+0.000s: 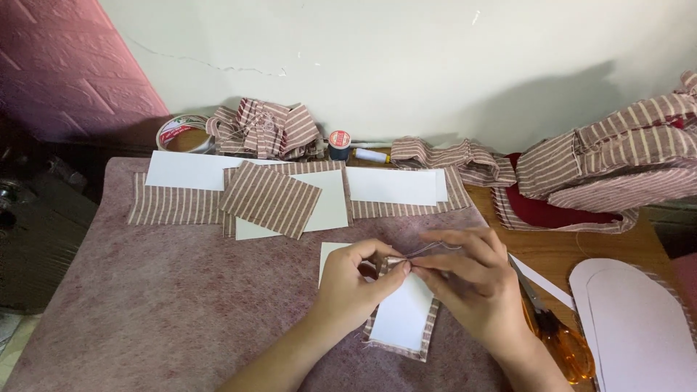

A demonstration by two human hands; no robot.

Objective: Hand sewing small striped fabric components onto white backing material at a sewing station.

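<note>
The small card panel wrapped in striped fabric (401, 319) lay on the pink felt mat (181, 305), just in front of the person, with its long axis running from the near edge up and slightly to the left, toward the hands. Both hands met at its far upper corner. The left hand (356, 283) was closed in a pinch on that folded corner of the fabric. The right hand (472, 279) came from the right side, its fingertips pressed together on a thin thread (435, 249), probably with a needle, though this was too small to tell. Both hands were equally near to the corner, touching each other there. Orange-handled scissors (563, 341) rested just beside the right wrist.
</note>
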